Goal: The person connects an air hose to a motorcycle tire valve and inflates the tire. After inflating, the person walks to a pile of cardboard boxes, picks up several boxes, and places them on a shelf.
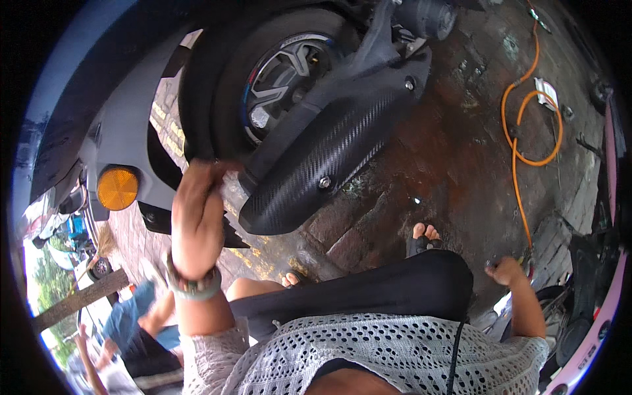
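Note:
My left hand (197,220), with bangles at the wrist, is raised beside the rear end of a scooter's black carbon-patterned exhaust muffler (322,148). Its fingertips are smeared by motion next to the muffler's end, so I cannot tell whether they touch it or how they are closed. Behind the muffler is the rear wheel (293,72) with its black tyre. My right hand (508,271) is low at the right, fingers closed round a small dark thing mostly hidden in the grip. An orange air hose (515,178) runs down to just beside that hand.
An orange reflector (118,188) sits on the scooter's rear mudguard at the left. The hose loops over wet, stained paving (447,164). Dark parts and clutter (579,289) lie at the right edge. Another person in blue shorts (135,309) is at the lower left, near a wooden post (82,299).

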`<state>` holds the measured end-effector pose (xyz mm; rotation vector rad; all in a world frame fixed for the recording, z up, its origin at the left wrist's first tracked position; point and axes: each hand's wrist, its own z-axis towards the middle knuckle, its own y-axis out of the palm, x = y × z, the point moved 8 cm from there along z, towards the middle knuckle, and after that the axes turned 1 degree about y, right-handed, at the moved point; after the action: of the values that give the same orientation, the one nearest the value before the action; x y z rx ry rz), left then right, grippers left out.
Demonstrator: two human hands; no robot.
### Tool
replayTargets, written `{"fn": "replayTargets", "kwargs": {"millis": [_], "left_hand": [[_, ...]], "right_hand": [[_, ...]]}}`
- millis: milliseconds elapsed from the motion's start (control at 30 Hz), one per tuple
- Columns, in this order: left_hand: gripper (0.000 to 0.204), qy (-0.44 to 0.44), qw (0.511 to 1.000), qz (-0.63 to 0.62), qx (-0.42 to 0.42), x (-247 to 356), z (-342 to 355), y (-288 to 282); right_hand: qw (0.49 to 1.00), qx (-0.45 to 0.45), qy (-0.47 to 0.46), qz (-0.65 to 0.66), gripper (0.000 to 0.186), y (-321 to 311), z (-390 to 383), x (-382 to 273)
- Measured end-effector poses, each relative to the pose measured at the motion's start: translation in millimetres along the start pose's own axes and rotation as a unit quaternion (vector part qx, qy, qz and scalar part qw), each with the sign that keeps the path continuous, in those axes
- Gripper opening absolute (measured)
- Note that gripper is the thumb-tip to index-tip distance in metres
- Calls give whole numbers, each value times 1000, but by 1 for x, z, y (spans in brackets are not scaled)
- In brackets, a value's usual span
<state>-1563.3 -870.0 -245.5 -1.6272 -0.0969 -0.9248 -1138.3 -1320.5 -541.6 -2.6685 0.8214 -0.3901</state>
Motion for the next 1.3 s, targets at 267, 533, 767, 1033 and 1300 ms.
{"fn": "replayTargets", "kwargs": {"millis": [267,533,767,1033,1300], "left_hand": [[27,181,944,248,-117,1,197,108],[26,233,776,535,-239,-12,220,194],[27,207,791,518,-250,-32,234,207],[24,314,699,585,-265,-49,248,223],[35,223,778,527,-260,-110,275,217]], "right_hand": [[994,-108,-21,-5,66,151,51,12],[990,-17,-41,133,54,162,24,-18],[973,59,-100,198,40,158,20,-76],[928,198,-143,281,38,166,-7,-100],[926,213,-97,297,34,131,-25,-126]]}}
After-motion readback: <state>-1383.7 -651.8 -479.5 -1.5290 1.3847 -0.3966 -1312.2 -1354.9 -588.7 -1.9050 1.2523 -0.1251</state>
